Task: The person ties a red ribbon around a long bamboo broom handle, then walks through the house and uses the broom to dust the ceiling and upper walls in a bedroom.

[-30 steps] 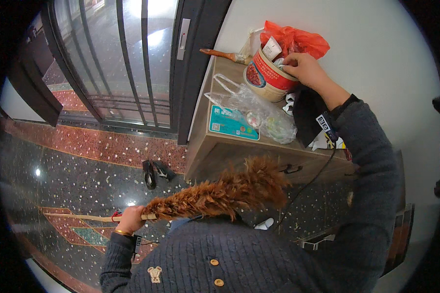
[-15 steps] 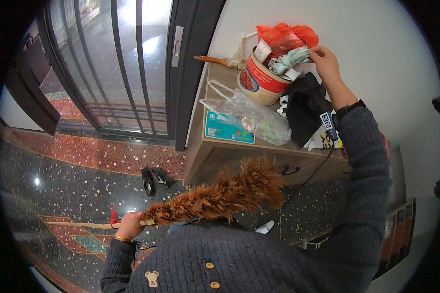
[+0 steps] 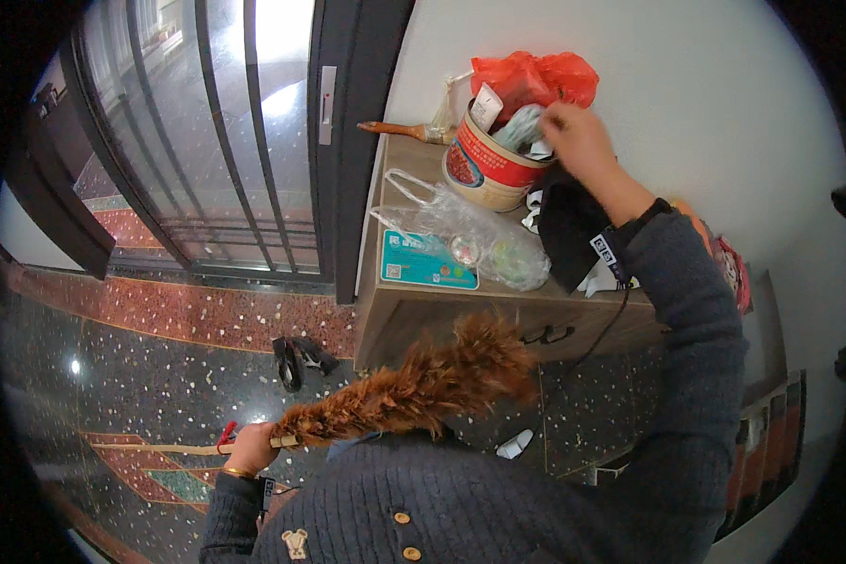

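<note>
My left hand (image 3: 252, 449) is wrapped round the thin wooden handle of a brown feather duster (image 3: 414, 390), whose plumes slant up to the right in front of me. My right hand (image 3: 581, 141) reaches over the right rim of a round red-and-cream tub (image 3: 487, 169). Its fingers are closed on a pale green, bunched-up bundle of cloth (image 3: 520, 129) at the tub's mouth; the fingertips are blurred. Also poking out of the tub are a white tube-like packet (image 3: 486, 106) and a red plastic bag (image 3: 545, 77) behind it.
The wooden cabinet (image 3: 423, 324) also bears a clear plastic bag (image 3: 498, 249), a turquoise card (image 3: 423, 261), a wooden-handled brush (image 3: 404, 130) and a black cloth (image 3: 573, 226). A barred glass door (image 3: 282, 169) stands left. Black shoes (image 3: 301, 360) lie on the speckled floor.
My right hand has moved left and down with the pale bundle, from the tub's right edge into its mouth. My left hand still holds the duster; the view has shifted slightly.
</note>
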The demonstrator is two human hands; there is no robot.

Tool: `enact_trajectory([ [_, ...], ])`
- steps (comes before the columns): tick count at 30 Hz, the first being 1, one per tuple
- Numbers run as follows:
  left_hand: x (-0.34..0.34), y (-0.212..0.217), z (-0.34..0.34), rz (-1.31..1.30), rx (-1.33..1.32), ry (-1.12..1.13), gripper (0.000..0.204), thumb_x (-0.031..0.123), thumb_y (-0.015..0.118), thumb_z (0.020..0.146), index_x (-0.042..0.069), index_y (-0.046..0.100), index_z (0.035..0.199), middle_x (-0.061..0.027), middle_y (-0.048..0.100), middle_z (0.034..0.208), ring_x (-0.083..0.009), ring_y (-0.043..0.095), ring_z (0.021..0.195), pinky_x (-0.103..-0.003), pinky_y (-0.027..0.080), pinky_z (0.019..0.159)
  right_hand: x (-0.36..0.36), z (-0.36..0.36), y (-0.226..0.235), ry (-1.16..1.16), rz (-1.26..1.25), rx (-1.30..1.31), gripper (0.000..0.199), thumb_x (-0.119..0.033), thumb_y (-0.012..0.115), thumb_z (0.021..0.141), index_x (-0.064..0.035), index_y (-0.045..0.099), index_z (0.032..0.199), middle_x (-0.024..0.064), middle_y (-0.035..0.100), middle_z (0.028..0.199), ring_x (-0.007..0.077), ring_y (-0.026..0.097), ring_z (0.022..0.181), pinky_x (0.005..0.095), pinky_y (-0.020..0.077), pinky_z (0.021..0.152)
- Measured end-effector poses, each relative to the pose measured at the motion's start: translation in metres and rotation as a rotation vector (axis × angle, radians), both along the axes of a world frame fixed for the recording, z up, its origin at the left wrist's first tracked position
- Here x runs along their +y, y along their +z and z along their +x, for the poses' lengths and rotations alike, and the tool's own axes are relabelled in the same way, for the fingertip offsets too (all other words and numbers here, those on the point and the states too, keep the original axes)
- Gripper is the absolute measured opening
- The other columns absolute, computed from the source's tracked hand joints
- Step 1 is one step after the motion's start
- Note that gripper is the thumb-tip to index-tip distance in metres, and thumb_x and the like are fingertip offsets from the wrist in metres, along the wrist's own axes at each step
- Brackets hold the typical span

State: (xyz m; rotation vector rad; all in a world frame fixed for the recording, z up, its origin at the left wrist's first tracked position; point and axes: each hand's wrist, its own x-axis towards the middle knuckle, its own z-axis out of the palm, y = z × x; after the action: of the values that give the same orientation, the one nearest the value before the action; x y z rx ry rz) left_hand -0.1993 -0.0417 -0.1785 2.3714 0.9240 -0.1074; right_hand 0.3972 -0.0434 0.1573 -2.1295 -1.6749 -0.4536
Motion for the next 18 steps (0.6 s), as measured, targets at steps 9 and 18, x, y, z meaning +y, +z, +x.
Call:
enact_trajectory([
  [9,-0.005,-0.001,0.002,0.018,0.061,-0.003,0.014,0.018,0.067,0.069,0.007,0.064,0.078,-0.0158,0.063,0.075,-0.0364,0.062,0.075,-0.045,0.049,0.065,-0.006,0.015,0.037,-0.066,-0.401,0.096,0.022,-0.003,0.053,0.078,-0.0042,0.066,0.095,0.0141,0.067,0.09,0.0296,0.064,0.084,0.0379,0.049,0.077],
  [18,-0.009,-0.018,0.006,-0.074,0.037,-0.011,0.015,0.02,0.068,0.07,0.012,0.066,0.083,-0.015,0.063,0.075,-0.0376,0.061,0.074,-0.046,0.048,0.064,0.002,0.037,0.015,0.254,-0.556,0.558,0.053,0.008,0.04,0.079,-0.0048,0.051,0.129,0.011,0.052,0.132,0.0239,0.047,0.121,0.0325,0.0361,0.103],
])
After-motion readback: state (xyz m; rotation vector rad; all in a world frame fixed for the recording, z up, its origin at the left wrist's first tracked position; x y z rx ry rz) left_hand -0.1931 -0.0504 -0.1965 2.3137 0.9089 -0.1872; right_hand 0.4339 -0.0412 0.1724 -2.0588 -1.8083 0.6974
